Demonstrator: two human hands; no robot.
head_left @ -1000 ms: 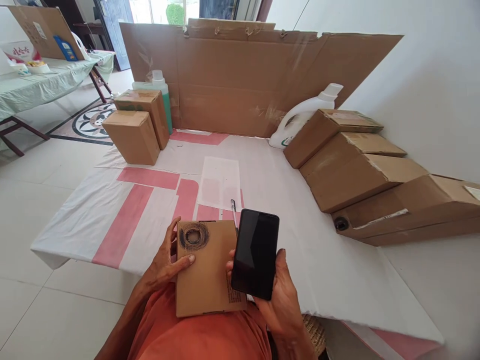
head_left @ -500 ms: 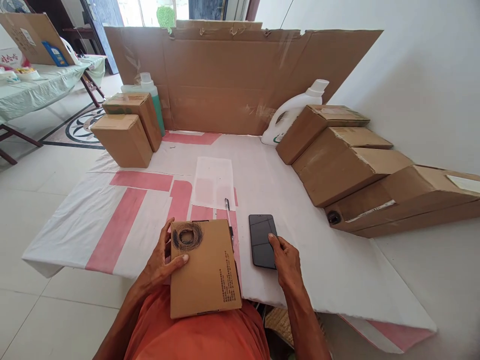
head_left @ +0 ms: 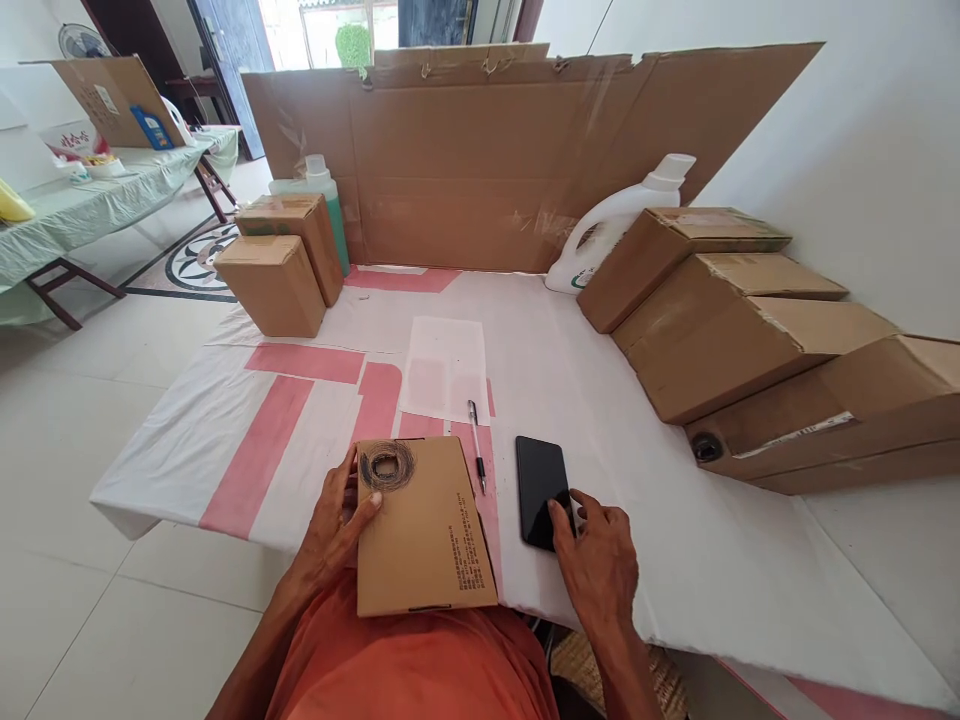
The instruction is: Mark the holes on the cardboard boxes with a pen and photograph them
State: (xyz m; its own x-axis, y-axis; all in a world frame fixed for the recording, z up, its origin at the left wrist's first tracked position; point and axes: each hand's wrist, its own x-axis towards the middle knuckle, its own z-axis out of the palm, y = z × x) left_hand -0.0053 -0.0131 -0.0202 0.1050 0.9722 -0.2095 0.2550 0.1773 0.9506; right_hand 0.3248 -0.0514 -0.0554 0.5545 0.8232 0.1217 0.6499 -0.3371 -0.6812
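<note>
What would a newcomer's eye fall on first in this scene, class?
Nearest the camera, the left hand steadies a flat brown cardboard box with a scribbled black ring, while the right hand touches a black smartphone lying on the white-and-pink tablecloth. A row of tilted brown cardboard cartons lines the right wall.

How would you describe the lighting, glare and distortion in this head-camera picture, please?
Head view: bright, even daylight, with the window at the top blown out. The phone screen is dark, with only faint sheen. Wide-angle distortion bows the cardboard backdrop and stretches the edges. Both hands and the small box look sharp; shadows are soft.
</note>
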